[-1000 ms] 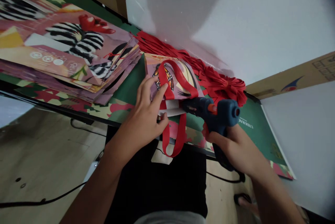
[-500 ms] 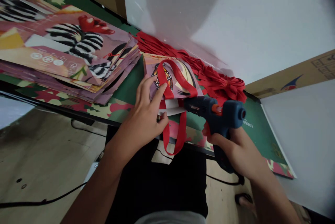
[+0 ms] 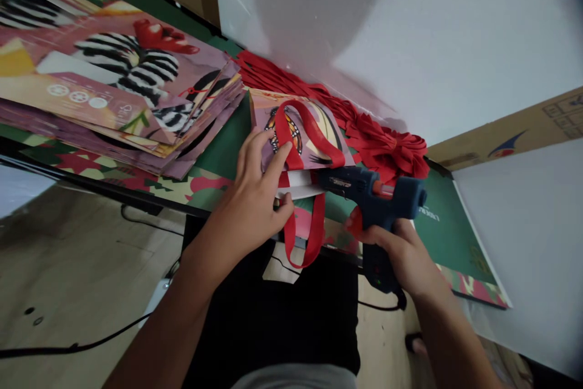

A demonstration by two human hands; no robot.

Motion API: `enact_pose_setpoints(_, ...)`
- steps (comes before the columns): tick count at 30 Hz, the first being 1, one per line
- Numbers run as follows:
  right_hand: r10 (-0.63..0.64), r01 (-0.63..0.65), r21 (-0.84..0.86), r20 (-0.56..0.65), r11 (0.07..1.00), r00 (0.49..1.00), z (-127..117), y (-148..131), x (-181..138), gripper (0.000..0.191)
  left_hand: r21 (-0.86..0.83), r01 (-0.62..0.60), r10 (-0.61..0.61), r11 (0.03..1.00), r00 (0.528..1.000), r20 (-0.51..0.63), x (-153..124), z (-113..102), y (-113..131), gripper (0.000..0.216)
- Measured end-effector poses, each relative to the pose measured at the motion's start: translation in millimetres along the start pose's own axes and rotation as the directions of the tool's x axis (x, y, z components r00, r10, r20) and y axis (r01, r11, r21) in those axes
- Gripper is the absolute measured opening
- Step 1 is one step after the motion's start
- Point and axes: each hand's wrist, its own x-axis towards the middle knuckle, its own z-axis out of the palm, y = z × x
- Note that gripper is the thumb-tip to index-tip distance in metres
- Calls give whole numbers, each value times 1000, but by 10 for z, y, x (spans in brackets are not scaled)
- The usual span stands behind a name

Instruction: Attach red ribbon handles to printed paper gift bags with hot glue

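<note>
A printed paper bag (image 3: 314, 134) with red ribbon handles (image 3: 304, 195) lies at the near edge of a green table (image 3: 450, 237). The left hand (image 3: 255, 195) presses it flat; the right hand (image 3: 401, 249) grips a blue glue gun (image 3: 373, 201). White wall (image 3: 410, 25) close behind; open floor (image 3: 68, 280) left.

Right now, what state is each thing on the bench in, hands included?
left hand: flat on the bag, pressing the red handle down
right hand: gripping the glue gun, finger at the trigger
glue gun: nozzle at the bag's white top fold
paper bag: lying flat, unfolded
red handle: one loop on the bag, another hanging off the table edge
stack of bags: piled flat, fanned
red ribbons: loose heap by the wall
</note>
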Motion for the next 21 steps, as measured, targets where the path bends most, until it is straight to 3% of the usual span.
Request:
enact_pose_setpoints(6, 52, -46, -79, 74, 996, 996, -10, -57, 26, 17, -7, 1, -1, 1000, 1000, -4, 2, -1, -2, 80)
enact_pose_setpoints(17, -21, 28, -314, 24, 949, 999, -52, -58, -102, 13, -28, 8, -8, 1000, 1000, -12, -8, 4, 10, 78)
enact_pose_setpoints(21, -20, 28, -303, 29, 952, 999, -81, -67, -122, 15, -26, 11, -11, 1000, 1000, -16, -8, 13, 8, 79)
